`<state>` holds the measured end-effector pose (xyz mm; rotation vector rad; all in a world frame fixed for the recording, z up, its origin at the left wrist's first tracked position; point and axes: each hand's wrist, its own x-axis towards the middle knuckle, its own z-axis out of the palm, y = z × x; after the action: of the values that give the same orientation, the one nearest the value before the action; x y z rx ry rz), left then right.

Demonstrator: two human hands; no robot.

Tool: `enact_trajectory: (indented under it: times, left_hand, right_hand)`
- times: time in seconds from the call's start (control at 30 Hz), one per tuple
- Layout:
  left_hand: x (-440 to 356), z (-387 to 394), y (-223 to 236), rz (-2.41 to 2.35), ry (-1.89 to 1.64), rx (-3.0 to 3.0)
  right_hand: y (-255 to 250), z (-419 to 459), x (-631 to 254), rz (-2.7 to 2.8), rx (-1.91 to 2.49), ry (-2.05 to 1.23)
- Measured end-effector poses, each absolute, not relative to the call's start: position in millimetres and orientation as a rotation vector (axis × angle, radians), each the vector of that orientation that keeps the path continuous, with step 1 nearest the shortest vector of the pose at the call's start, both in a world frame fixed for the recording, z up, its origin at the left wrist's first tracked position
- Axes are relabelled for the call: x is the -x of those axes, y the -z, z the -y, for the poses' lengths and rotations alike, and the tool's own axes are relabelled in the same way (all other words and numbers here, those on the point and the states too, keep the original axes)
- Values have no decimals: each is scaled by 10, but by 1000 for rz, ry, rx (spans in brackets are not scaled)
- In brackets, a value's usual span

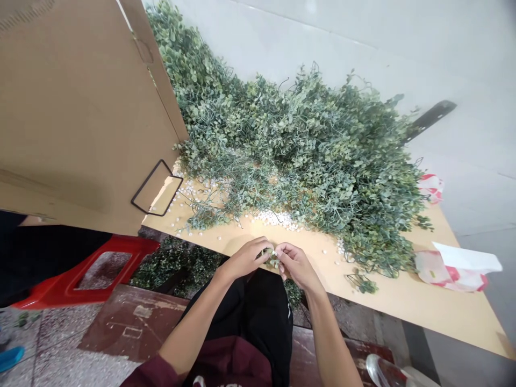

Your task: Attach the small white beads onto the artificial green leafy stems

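My left hand (248, 258) and my right hand (296, 264) meet just above the near edge of a tan wooden tabletop (403, 293). Their fingertips pinch a small green artificial sprig (271, 259) with a white bead at it. Just beyond my hands lies a pile of small white beads (274, 217), with loose beads scattered around. A large heap of artificial green leafy vines (298, 145) covers the far part of the table.
A tall cardboard panel (80, 118) with a black wire frame (157, 188) stands at the left. A red plastic stool (92, 274) and dark foliage (177, 263) sit below the table edge. Red-and-white plastic bags (455, 271) lie at the right.
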<state>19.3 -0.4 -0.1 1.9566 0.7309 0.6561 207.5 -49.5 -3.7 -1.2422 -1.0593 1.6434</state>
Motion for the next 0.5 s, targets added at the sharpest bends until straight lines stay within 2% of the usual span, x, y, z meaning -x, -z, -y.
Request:
enact_trajectory:
  times: [0.5]
  left_hand:
    - [-228, 11, 19, -815, -681, -1935]
  right_hand:
    - [7, 519, -1913, 1074, 1359, -1396]
